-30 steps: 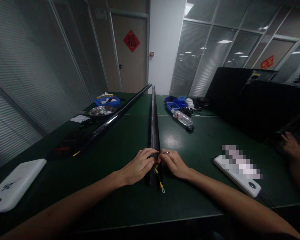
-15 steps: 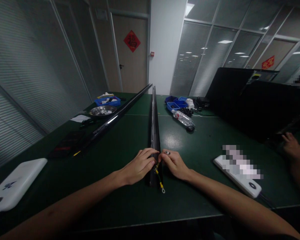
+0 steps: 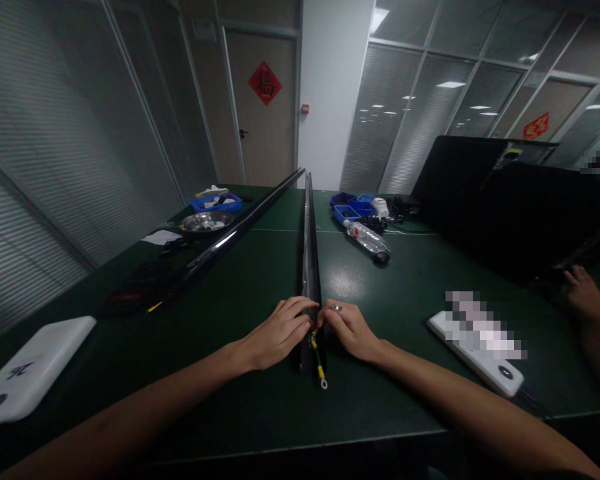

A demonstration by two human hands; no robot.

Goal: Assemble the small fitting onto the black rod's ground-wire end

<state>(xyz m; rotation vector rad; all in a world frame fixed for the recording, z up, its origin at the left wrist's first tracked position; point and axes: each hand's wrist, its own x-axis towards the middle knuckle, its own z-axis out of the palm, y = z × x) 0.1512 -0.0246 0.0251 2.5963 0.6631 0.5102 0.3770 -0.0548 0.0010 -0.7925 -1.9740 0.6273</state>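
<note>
Bench (image 3: 260, 417): is spreading out wide and green in the head view.
Rail (image 3: 311, 267): is lying long and dark down the middle of the bench.
Wire (image 3: 317, 357): is poking out over the near end of the rail, showing yellow and green, and is ending in a metal loop (image 3: 323, 384).
Left hand (image 3: 277, 333): is reaching over the rail from the left, close to the top of the wire; its grip is bending inward, but I cannot tell if it is pinching anything.
Right hand (image 3: 349, 329): is touching the rail's right edge and wearing a ring (image 3: 336, 307); its grip is curling up, but its tips are hiding, so I cannot tell what it is pinching.
Other rail (image 3: 225, 240): is slanting away on the left.
Bowl (image 3: 193, 222): is sitting left of the other rail.
Bottle (image 3: 366, 239): is lying on its side, right of the rail, near blue bins (image 3: 347, 212).
Screen (image 3: 505, 207): is standing black on the right, with another person's hand (image 3: 587, 297) resting near its bottom.
</note>
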